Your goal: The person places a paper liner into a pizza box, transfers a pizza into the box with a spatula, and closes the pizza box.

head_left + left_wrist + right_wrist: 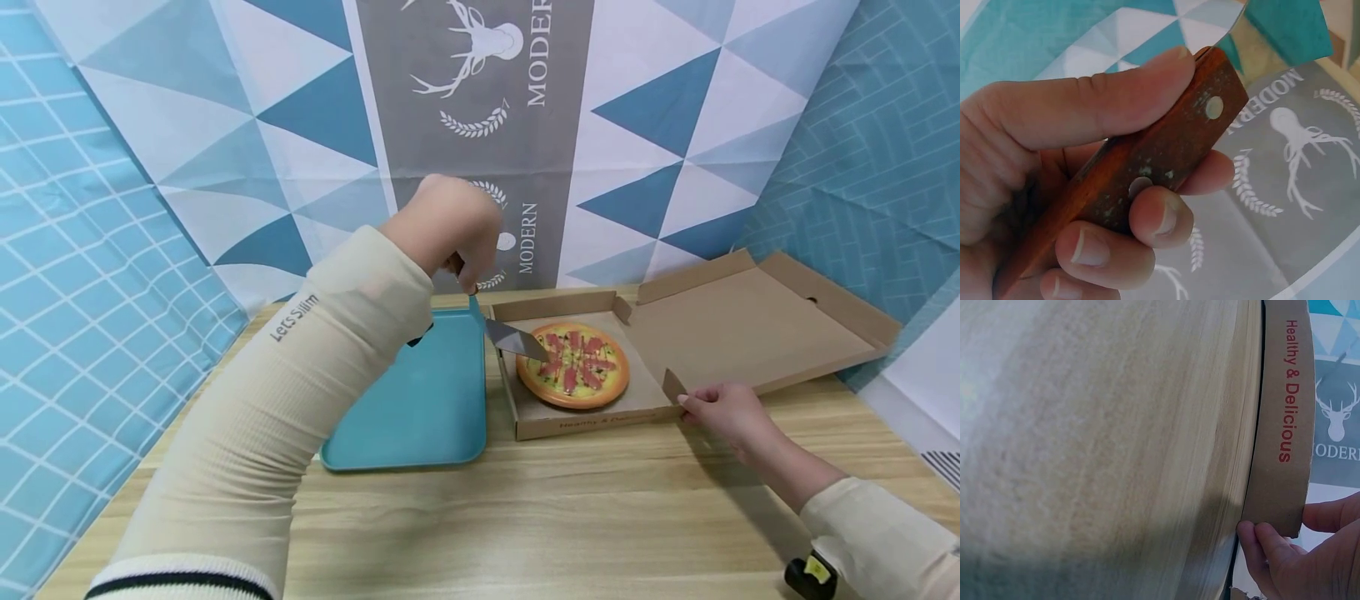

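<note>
- One spatula (517, 340) is held near the centre of the head view; its upper end is gripped by the left hand (465, 221), and its shiny grey blade is angled down to the right, below the fingers.
- The blade's tip is seen over the left part of one pizza (573, 367); whether the topping is touched cannot be told.
- The pizza is edged by an orange-brown crust and topped with yellow and with several pink strips.
- One cardboard box (540, 427), right of centre, is filled in part by the pizza; its single lid (742, 333) is laid open toward the right of the frame.
- The box's near right corner is pinched by the right hand (731, 421), well apart from the spatula.
- One teal tray (412, 408) is placed just beside the box, left of centre, partly covered by the left sleeve (352, 308).
- In the left wrist view, one brown wooden handle (1166, 144) is slanted from lower left to upper right; the thumb is laid along its upper edge and the fingers are clamped beneath.
- Two pale rivets (1214, 107) are counted on the scuffed wood.
- In the right wrist view, one box wall, lettered in red, is held at lower right between thumb and fingers.
</note>
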`<state>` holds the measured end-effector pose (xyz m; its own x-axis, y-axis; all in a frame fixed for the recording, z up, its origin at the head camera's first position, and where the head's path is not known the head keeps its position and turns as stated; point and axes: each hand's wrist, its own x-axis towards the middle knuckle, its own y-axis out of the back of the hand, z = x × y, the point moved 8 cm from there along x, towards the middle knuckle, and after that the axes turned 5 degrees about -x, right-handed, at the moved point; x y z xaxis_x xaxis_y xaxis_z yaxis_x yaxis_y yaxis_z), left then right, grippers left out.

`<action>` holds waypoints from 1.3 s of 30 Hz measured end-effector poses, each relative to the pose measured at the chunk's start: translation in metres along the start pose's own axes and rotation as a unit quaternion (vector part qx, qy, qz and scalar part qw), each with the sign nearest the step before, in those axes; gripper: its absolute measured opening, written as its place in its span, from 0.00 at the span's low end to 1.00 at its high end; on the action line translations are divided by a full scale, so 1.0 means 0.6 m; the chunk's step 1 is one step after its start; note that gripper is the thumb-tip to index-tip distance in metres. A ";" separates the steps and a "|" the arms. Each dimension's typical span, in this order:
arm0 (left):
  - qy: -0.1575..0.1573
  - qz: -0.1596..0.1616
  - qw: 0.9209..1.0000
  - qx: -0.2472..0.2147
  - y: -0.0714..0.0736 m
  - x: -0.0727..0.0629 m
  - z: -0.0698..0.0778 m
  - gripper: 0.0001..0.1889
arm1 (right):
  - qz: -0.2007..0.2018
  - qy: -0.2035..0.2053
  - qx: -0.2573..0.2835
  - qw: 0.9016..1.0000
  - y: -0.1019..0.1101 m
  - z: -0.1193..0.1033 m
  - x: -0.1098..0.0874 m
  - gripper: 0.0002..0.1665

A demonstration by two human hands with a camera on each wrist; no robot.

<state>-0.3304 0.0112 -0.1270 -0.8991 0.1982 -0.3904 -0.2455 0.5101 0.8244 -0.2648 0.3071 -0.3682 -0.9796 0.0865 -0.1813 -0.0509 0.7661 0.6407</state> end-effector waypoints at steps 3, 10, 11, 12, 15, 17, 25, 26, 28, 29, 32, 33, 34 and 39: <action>0.001 0.005 1.000 -0.008 0.004 -0.008 -0.009 0.17 | -0.001 0.001 0.004 1.000 -0.001 -0.001 -0.001 0.25; -0.012 0.046 0.999 -0.026 -0.004 -0.013 -0.024 0.13 | -0.003 0.000 0.003 1.000 0.000 -0.001 -0.001 0.26; -0.014 0.060 0.998 -0.026 -0.008 -0.012 -0.027 0.14 | -0.005 0.000 0.002 1.000 -0.001 -0.001 0.000 0.27; -0.015 0.074 0.997 -0.026 -0.013 -0.011 -0.029 0.14 | -0.006 0.001 0.000 1.000 -0.001 -0.001 0.000 0.27; -0.024 0.125 0.991 -0.030 -0.028 -0.010 -0.036 0.14 | -0.007 0.005 -0.001 1.000 -0.001 0.000 0.001 0.29; -0.029 0.157 0.987 -0.033 -0.041 -0.010 -0.039 0.14 | -0.006 0.008 -0.001 1.000 -0.001 0.001 0.002 0.29; -0.059 0.279 0.957 -0.056 -0.100 -0.012 -0.042 0.20 | -0.002 0.009 0.008 1.000 0.001 0.005 0.001 0.30; -0.059 0.289 0.953 -0.064 -0.108 -0.012 -0.044 0.20 | -0.002 0.010 0.010 1.000 0.000 0.005 0.001 0.29; -0.058 0.299 0.948 -0.090 -0.126 -0.012 -0.050 0.21 | -0.004 0.012 0.014 1.000 0.000 0.006 0.001 0.29; -0.055 0.302 0.946 -0.107 -0.134 -0.012 -0.054 0.21 | -0.004 0.012 0.016 1.000 0.000 0.007 0.000 0.29; -0.050 0.306 0.938 -0.153 -0.157 -0.011 -0.066 0.24 | -0.006 0.010 0.020 1.000 0.000 0.009 0.000 0.30; -0.050 0.307 0.936 -0.168 -0.164 -0.011 -0.070 0.24 | -0.007 0.010 0.020 1.000 0.000 0.010 0.000 0.30; -0.050 0.308 0.933 -0.180 -0.171 -0.011 -0.075 0.25 | -0.007 0.009 0.021 1.000 0.001 0.011 0.001 0.31; -0.042 0.285 0.931 -0.225 -0.205 -0.012 -0.093 0.28 | -0.007 0.008 0.022 1.000 0.000 0.014 0.003 0.30</action>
<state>-0.3139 -0.1000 -0.2027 -0.9029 0.4033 0.1488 0.1194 -0.0974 0.9881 -0.2651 0.3128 -0.3747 -0.9819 0.0661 -0.1776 -0.0558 0.7946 0.6045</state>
